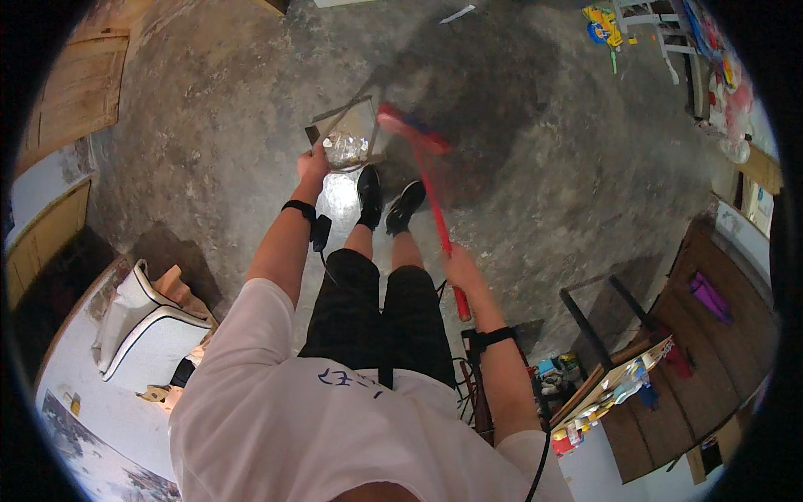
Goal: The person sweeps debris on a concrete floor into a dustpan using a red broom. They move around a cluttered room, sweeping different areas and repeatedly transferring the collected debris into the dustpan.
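Note:
My left hand [313, 164] is closed on the thin handle of a dustpan [359, 122], whose pan is low over or on the concrete floor, left of centre; whether it touches cannot be told. Shiny clear litter [345, 149] lies in the pan. My right hand [462, 267] grips the red stick of a broom [437, 210] near its lower end in the picture. The broom's red head [411, 127], blurred, is just right of the dustpan. Both of my black shoes [370, 193] stand close below the pan.
Yellow and blue plastic toys [603, 28] lie on the floor at the upper right, beside a pale plastic chair [668, 31]. A cluttered table [611, 395] with dark legs stands at the lower right. A white padded object [157, 332] is at the lower left. A white strip [458, 14] lies at the top.

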Motion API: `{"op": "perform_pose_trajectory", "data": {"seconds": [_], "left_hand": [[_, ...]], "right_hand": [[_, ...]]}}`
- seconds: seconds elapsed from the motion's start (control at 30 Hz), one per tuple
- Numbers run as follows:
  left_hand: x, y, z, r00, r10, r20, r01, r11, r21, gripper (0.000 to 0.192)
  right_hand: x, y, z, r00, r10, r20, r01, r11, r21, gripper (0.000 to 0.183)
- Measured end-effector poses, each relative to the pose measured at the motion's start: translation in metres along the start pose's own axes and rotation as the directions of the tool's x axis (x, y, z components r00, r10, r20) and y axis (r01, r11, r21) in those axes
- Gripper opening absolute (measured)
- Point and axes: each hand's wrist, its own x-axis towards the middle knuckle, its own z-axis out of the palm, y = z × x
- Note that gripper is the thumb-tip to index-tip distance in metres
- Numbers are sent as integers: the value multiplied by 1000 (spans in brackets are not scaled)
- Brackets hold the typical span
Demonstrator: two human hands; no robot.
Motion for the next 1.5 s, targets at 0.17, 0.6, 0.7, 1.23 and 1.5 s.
{"op": "perform_pose_trajectory", "data": {"seconds": [0.17, 0.6, 0.7, 1.23, 1.5], "left_hand": [[-1, 1, 3, 997, -41, 68, 46, 997, -69, 36], [-4, -17, -29, 994, -96, 55, 102, 986, -131, 32], [-7, -14, -36, 994, -94, 51, 100, 986, -133, 32], [11, -15, -31, 998, -46, 54, 51, 994, -99, 40], [7, -8, -19, 997, -58, 56, 59, 998, -24, 36]], "right_hand": [[-19, -17, 5, 987, -151, 59, 154, 987, -47, 35], [-54, 22, -80, 996, -58, -66, 61, 998, 35, 33], [-40, 11, -106, 986, 125, -109, -105, 979, 172, 31], [111, 56, -156, 957, 222, -188, -131, 906, 403, 37], [55, 23, -75, 969, 188, -162, -153, 966, 207, 36]]}}
